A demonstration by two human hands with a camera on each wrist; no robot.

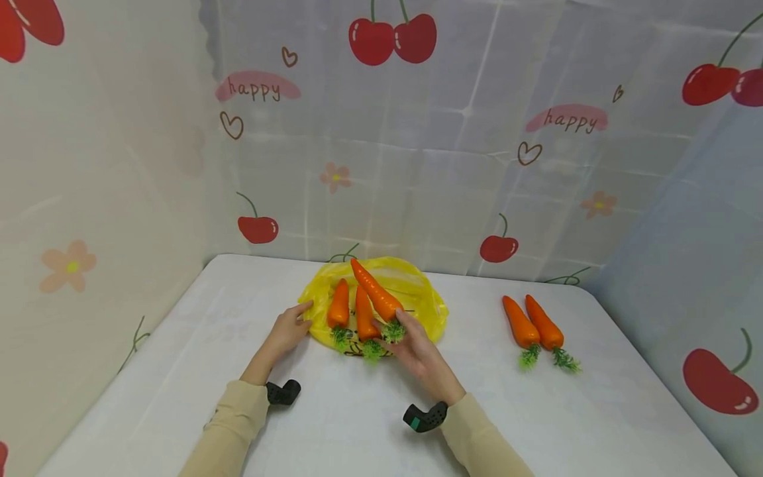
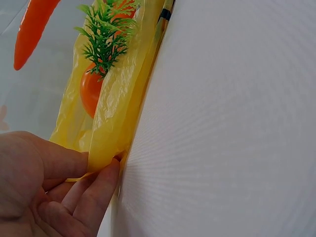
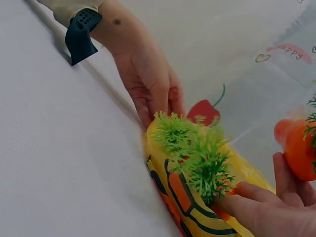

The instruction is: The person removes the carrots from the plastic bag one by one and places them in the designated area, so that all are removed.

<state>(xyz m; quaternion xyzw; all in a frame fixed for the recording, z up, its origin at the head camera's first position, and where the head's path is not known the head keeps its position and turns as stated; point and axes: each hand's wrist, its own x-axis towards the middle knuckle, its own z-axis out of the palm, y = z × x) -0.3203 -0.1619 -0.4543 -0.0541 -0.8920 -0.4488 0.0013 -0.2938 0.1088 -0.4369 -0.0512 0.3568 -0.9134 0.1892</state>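
Observation:
A yellow plastic bag [image 1: 438,318] lies spread on the table with two orange toy carrots on it, the left carrot [image 1: 338,306] and the middle carrot [image 1: 363,315], green tops toward me. My left hand [image 1: 287,329] pinches the bag's left edge between thumb and fingers, seen close in the left wrist view. My right hand [image 1: 420,351] holds a third carrot [image 1: 377,291], tilted above the bag with its tip pointing up and left. In the right wrist view some of that hand's fingers [image 3: 242,205] touch or nearly touch the green top of a carrot in the bag.
Two more carrots lie side by side on the right of the table, one [image 1: 520,323] left of the other [image 1: 544,324]. The white tablecloth [image 1: 334,424] covers the table. A curtain printed with cherries [image 1: 393,40] hangs behind it and at both sides.

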